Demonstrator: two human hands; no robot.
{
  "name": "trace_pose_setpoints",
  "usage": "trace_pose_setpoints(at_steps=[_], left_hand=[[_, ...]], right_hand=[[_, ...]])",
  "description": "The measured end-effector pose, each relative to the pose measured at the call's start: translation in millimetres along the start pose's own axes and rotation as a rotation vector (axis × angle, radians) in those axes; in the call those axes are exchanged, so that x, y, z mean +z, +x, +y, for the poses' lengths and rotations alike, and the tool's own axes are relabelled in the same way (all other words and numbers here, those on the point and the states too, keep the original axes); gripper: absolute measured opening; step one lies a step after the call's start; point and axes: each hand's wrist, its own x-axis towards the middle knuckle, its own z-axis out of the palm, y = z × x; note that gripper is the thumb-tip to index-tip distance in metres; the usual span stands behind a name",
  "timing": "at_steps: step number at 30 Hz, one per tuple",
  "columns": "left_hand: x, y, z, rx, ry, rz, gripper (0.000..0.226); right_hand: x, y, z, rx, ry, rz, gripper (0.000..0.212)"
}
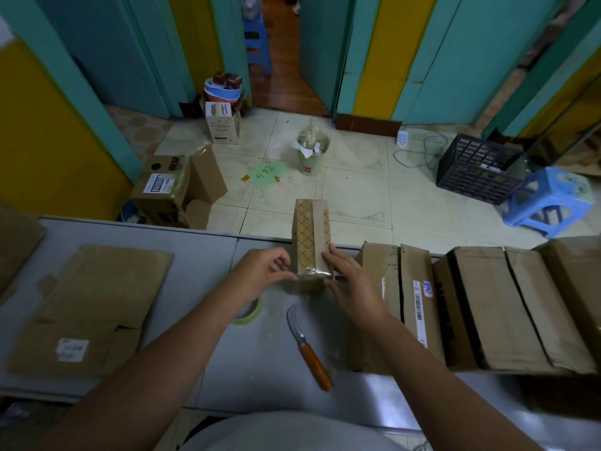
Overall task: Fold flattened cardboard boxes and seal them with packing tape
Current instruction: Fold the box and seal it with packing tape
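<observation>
Beyond my grey bench (208, 353): pale tiled floor (357, 190), scuffed; walls of teal panels (455, 60) and yellow panels (35, 131); open doorway (283, 60) onto wooden boards, with a blue stool (257, 43) inside it; a second blue stool (549, 203) at right, beside a black crate (478, 170); white power strip (402, 138), cable trailing; dim, even light.

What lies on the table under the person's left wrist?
A roll of tape; only its near edge shows, the left wrist covers the rest.
</observation>
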Motion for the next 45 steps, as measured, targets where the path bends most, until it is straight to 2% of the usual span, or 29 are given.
trace_pose_setpoints(at_steps=[5,14,18,21,24,28,35,39,45], left_hand=[[-4.5,12.4,4.7,0.071,0.202,-0.086,0.02],[-6.9,6.9,-0.5,0.094,0.119,-0.168,0.021],[0.5,-5.3,6.5,0.065,0.095,-0.075,0.02],[4.8,-8.0,7.5,0.054,0.131,0.011,0.018],[8.2,-11.9,5.8,0.047,0.167,0.016,0.014],[14.3,-18.8,0.2,0.06,0.162,0.052,0.016],[5.7,-18.8,-0.8,0.095,0.145,-0.028,0.002],[-2.0,-17.8,-3.2,0.105,0.143,-0.079,0.01],[-5.2,-6.9,-2.6,0.003,0.02,-0.066,0.008]], right_hand=[[-1.5,1.2,2.4,-0.057,0.041,-0.041,0.064],[-1.7,10.7,7.7,-0.057,-0.005,-0.055,0.064],[1.0,6.4,-1.6,-0.06,-0.003,-0.008,0.06],[4.2,1.3,-8.3,-0.023,0.078,0.037,0.047],[14.3,-3.1,-6.5,0.029,0.092,0.079,0.034],[24.3,-8.8,1.2,0.057,0.11,0.093,0.033],[16.9,-8.9,-1.9,0.071,0.135,0.093,0.034],[10.8,-11.6,-0.3,0.06,0.12,0.089,0.035],[9.7,-12.1,1.0,0.027,0.085,0.085,0.037]])
